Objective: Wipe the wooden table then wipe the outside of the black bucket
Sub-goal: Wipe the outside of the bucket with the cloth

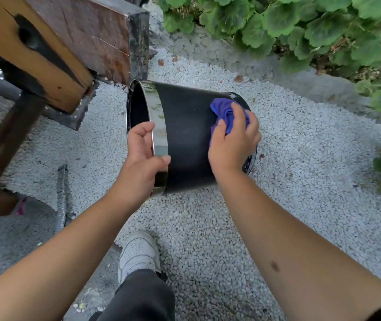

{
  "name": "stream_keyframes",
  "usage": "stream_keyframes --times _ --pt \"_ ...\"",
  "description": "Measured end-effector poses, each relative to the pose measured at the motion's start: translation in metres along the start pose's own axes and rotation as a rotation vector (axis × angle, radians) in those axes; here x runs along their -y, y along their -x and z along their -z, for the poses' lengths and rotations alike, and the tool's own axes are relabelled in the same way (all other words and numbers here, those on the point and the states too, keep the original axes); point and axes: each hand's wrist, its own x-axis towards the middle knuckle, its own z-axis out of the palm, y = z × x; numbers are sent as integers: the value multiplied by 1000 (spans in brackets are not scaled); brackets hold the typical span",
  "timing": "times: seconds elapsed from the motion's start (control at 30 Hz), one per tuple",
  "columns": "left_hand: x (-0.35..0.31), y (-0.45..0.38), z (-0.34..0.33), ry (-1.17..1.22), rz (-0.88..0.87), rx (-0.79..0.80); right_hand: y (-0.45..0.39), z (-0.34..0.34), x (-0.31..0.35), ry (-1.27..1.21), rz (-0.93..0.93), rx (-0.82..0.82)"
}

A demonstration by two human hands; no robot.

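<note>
A: Where is the black bucket [188, 137]?

B: Tipped on its side over the white gravel [289, 172], open mouth to the left, base to the right. The left hand [142, 156] grips the shiny rim, fingers curled over the edge and thumb on the chrome band.

A: And the other?

B: The right hand [233, 140] clutches a bunched purple cloth [226, 114] and presses it on the bucket's outer wall near the base.

A: What crowds the spot?

B: The wooden counter [52, 42] sits just beyond the bucket's mouth at upper left, its dark leg [6, 140] slanting down. Green leafy plants [312, 26] line the far edge and right. A white shoe [138, 251] stands on the gravel below the bucket, and a grey ribbed rod [62, 195] lies at left.
</note>
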Motion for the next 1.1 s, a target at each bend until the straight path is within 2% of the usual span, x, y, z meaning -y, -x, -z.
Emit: stream_keyframes --times 0.07,0.17,0.33,0.43,0.57,0.63,0.7,0.77,0.87,0.93,1.0,1.1 --pt "6 12 5 -136 7 45 -2 -1 -3 19 -19 -3" --pt "17 30 11 -353 23 29 0 -3 -2 7 26 16" --pt "19 27 17 -501 90 8 -8 3 0 -84 87 109" --pt "6 14 11 -401 87 0 -13 11 14 -181 18 137" --pt "-20 -17 -3 -221 54 -68 13 14 58 -387 -86 95" --pt "-33 -29 -7 -143 37 -86 29 15 82 -436 -25 93" --pt "-40 -35 -5 -43 33 -27 36 17 99 -441 78 129" --pt "-41 -35 -2 -1 54 78 33 20 103 -361 179 188" --pt "-36 -29 4 5 59 220 29 19 91 -86 334 245" --pt "-30 -26 9 -43 28 263 25 14 82 -15 329 237" --pt "-27 -23 12 -62 12 250 17 9 73 4 284 229" --pt "-24 -19 7 -108 -11 133 -1 6 52 57 157 236"
